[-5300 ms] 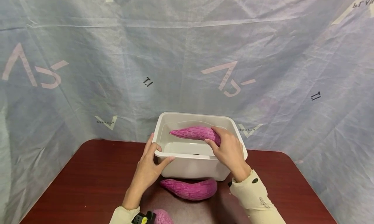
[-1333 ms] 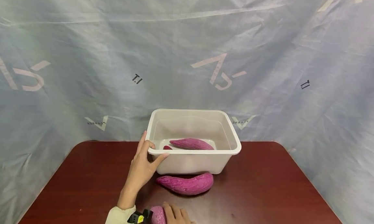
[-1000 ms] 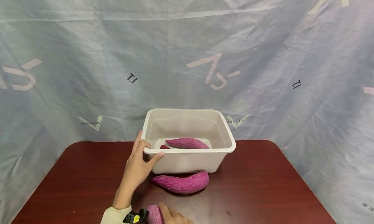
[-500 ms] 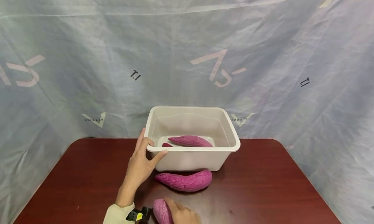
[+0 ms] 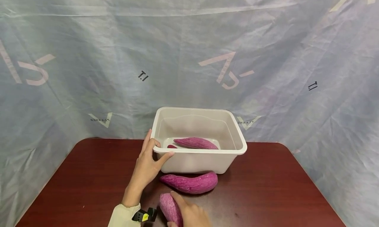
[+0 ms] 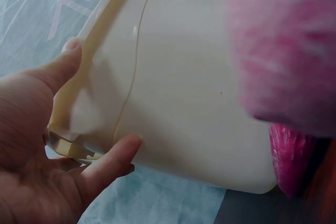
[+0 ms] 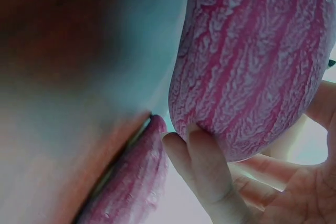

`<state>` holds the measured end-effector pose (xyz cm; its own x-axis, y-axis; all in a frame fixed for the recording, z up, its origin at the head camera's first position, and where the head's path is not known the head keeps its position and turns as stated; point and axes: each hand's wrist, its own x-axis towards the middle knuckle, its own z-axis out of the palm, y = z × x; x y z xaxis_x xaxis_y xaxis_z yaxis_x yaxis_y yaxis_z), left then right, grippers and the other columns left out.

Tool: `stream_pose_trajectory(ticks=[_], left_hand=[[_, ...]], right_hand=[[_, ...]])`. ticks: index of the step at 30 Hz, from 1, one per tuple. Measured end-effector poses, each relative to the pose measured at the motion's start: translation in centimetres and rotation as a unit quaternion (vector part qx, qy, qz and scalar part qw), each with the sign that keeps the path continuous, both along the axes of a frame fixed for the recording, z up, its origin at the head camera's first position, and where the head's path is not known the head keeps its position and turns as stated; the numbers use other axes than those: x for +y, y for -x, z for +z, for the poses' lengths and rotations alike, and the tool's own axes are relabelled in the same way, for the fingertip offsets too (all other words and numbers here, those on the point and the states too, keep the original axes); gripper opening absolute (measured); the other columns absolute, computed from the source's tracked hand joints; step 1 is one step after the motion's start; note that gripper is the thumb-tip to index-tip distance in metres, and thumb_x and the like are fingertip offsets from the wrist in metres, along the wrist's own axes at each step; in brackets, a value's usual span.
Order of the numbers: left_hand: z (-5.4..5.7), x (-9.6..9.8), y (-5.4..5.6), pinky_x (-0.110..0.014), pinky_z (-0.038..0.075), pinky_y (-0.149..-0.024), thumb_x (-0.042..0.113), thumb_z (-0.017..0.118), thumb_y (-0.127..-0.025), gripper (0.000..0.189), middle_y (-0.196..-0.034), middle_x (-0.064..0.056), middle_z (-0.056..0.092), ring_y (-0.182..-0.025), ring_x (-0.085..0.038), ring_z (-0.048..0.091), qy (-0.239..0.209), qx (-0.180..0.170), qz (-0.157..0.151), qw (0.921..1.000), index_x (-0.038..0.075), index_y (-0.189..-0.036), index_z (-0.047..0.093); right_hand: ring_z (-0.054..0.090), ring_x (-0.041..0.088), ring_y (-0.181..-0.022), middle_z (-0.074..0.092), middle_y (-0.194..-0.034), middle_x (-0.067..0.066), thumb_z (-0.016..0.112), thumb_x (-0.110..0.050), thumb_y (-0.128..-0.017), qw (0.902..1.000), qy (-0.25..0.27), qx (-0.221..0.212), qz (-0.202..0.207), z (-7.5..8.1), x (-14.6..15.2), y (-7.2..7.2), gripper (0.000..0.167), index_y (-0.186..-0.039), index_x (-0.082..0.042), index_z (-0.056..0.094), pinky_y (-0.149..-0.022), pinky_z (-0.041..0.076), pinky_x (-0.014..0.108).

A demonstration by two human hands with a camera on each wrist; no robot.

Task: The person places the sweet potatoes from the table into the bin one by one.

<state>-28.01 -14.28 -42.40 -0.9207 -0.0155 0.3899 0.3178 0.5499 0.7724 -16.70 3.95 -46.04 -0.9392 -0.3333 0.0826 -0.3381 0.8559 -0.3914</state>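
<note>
At the near left corner of a white plastic tub point(image 5: 198, 151), my left hand point(image 5: 145, 166) grips the rim, thumb on the front and fingers round the side. My right hand point(image 5: 193, 214) holds a wrinkled purple sweet potato point(image 5: 170, 207) low in the head view, its fingertips against the skin point(image 7: 252, 66) in the right wrist view. That sweet potato looms large and blurred point(image 6: 289, 40) in the left wrist view. Another sweet potato point(image 5: 192, 184) lies on the table along the tub's front wall. Inside the tub rest a sweet potato point(image 5: 196, 142) and a dark red piece point(image 5: 171, 146), mostly hidden by the wall.
The dark red wooden table point(image 5: 266, 187) extends to both sides of the tub. Grey-blue printed cloth point(image 5: 183, 56) hangs close behind the tub and at the sides. A black device point(image 5: 145, 215) is strapped to the left wrist.
The sweet potato that my right hand held over the tub now lies inside. My right hand has since taken another from the near table and moved it slightly forward. My left hand stays on the rim.
</note>
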Motion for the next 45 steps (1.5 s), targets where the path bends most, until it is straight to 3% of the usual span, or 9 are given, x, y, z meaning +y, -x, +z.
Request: stream_pose_trajectory(ticks=[8,19,25,33,41,45], left_hand=[[-0.3,0.0,0.1,-0.06,0.048,-0.092,0.043,0.079,-0.086,0.047,-0.171,-0.008,0.014,-0.142,-0.042,0.044,-0.006,-0.001,0.006,1.0,0.017,-0.104,0.046],[-0.6,0.6,0.4,-0.055,0.051,-0.084,0.042,0.081,-0.083,0.042,-0.17,-0.007,0.02,-0.137,-0.043,0.05,-0.021,0.008,0.009,0.9997,0.017,-0.097,0.051],[-0.4,0.7,0.6,-0.055,0.049,-0.085,0.04,0.082,-0.083,0.039,-0.169,-0.011,0.021,-0.14,-0.041,0.048,-0.019,0.019,0.008,0.9996,0.018,-0.089,0.051],[-0.6,1.1,0.5,-0.053,0.05,-0.083,0.041,0.081,-0.084,0.039,-0.169,-0.011,0.02,-0.139,-0.041,0.049,-0.019,0.017,0.011,0.9996,0.017,-0.09,0.051],[-0.3,1.9,0.7,-0.041,0.049,-0.075,0.044,0.079,-0.085,0.039,-0.17,-0.01,0.019,-0.131,-0.038,0.054,-0.02,0.017,-0.006,0.9996,0.019,-0.091,0.049],[-0.3,2.3,0.6,-0.041,0.05,-0.074,0.043,0.079,-0.085,0.041,-0.169,-0.012,0.019,-0.133,-0.04,0.053,-0.023,0.018,-0.012,0.9995,0.017,-0.091,0.048]], right_hand=[[0.071,0.021,-0.077,0.072,-0.117,0.001,0.081,-0.046,-0.075,0.9993,-0.002,0.036,0.002,1.4,0.4,0.4,0.075,-0.142,-0.026,0.053,-0.056,0.05,0.035],[0.073,0.023,-0.088,0.073,-0.119,0.002,0.082,-0.045,-0.077,0.9987,-0.003,0.05,-0.007,3.2,2.0,0.8,0.073,-0.142,-0.026,0.053,-0.067,0.057,0.043],[0.074,0.023,-0.09,0.072,-0.119,-0.001,0.081,-0.04,-0.08,0.9965,0.018,0.081,-0.002,4.6,2.6,1.2,0.073,-0.144,-0.027,0.051,-0.066,0.057,0.04],[0.073,0.02,-0.095,0.072,-0.122,-0.002,0.08,-0.036,-0.081,0.9927,0.017,0.119,0.009,5.8,3.6,1.7,0.072,-0.144,-0.024,0.05,-0.072,0.058,0.04],[0.073,0.018,-0.101,0.07,-0.127,-0.005,0.08,-0.036,-0.081,0.9925,0.031,0.116,-0.02,7.4,5.1,1.8,0.07,-0.144,-0.025,0.051,-0.08,0.058,0.04],[0.073,0.017,-0.099,0.071,-0.126,-0.005,0.082,-0.035,-0.08,0.9885,0.02,0.144,-0.041,8.0,5.8,1.9,0.071,-0.143,-0.025,0.053,-0.077,0.057,0.039]])
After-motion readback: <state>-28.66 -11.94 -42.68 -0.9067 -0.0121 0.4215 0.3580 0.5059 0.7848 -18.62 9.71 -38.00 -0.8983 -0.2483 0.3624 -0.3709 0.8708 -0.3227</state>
